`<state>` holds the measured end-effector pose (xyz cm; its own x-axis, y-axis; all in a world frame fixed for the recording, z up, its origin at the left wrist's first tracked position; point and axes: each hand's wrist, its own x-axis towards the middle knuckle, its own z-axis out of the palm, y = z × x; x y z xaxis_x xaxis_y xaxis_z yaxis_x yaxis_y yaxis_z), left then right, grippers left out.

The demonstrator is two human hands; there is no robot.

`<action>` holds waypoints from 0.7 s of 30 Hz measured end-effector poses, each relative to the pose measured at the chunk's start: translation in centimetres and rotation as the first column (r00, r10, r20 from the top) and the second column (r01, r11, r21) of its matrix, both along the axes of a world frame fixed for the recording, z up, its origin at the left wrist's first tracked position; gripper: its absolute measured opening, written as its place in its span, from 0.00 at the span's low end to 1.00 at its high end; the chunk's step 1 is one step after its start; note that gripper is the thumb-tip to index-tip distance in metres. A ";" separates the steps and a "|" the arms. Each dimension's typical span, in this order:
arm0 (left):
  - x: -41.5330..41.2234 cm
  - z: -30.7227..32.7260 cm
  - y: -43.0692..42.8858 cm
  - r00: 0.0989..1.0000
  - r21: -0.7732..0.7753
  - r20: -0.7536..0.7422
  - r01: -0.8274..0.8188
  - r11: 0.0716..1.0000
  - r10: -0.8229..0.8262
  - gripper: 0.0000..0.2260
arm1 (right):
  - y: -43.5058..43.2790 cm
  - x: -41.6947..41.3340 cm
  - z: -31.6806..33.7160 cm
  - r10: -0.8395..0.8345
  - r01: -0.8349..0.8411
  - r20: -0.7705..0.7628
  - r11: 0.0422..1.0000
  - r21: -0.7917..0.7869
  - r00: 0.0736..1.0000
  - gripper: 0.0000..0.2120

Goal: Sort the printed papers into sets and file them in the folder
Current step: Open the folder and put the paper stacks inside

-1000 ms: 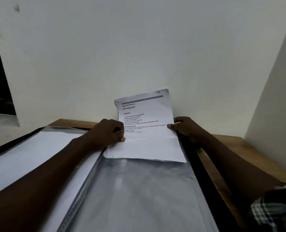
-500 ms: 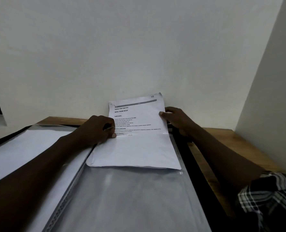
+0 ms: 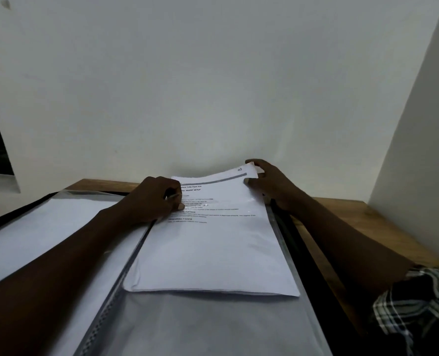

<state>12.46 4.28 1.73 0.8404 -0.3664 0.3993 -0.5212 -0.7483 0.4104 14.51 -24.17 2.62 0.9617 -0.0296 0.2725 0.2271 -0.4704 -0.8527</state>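
Here, on the open folder [image 3: 316,265] across the wooden table [image 3: 354,209], the printed paper [image 3: 213,253] lies flat on the right-hand page, your left hand [image 3: 151,199] knuckles-up, curled fingers pinching its left edge, your right hand [image 3: 272,183] pinching its far right corner.

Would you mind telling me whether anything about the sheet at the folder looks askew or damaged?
Slightly: the printed sheet bows near its lower-left corner instead of lying flat over the clear sleeve. The right hand pinches its far corner; no tear shows.
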 end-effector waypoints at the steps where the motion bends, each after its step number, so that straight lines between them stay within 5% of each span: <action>1: 0.0 0.0 0.0 1.000 -0.004 0.002 0.000 1.000 0.000 0.09 | 0.0 -0.2 0.2 0.014 -0.014 -0.008 0.999 -0.033 1.000 0.19; 4: 0.0 0.1 0.2 1.000 -0.028 0.004 0.006 1.000 -0.006 0.08 | -0.7 -1.5 1.6 0.091 -0.132 -0.211 0.973 -0.187 0.973 0.18; 7: 0.0 0.1 0.2 1.000 -0.046 -0.002 0.018 0.999 -0.018 0.08 | -1.4 -2.4 2.5 0.216 -0.309 -0.456 0.941 -0.140 0.863 0.17; 13: -0.1 0.0 0.0 1.000 -0.070 -0.004 0.023 0.997 -0.024 0.09 | 0.1 -0.6 1.0 0.054 -0.076 -0.098 0.969 -0.236 0.994 0.06; 18: -0.3 0.1 -0.1 0.999 -0.053 0.021 0.031 0.998 -0.030 0.07 | -0.6 -1.4 1.2 0.092 -0.150 -0.168 0.914 -0.376 0.981 0.06; 21: -0.1 0.0 0.0 0.998 -0.022 0.046 0.033 0.999 -0.032 0.08 | -0.3 -2.4 1.7 0.038 -0.141 -0.264 0.912 -0.385 0.964 0.22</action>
<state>12.37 4.32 1.78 0.8090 -0.3838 0.4453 -0.5638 -0.7210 0.4029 12.08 -24.47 4.33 0.9927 0.1207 -0.0018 0.0923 -0.7688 -0.6327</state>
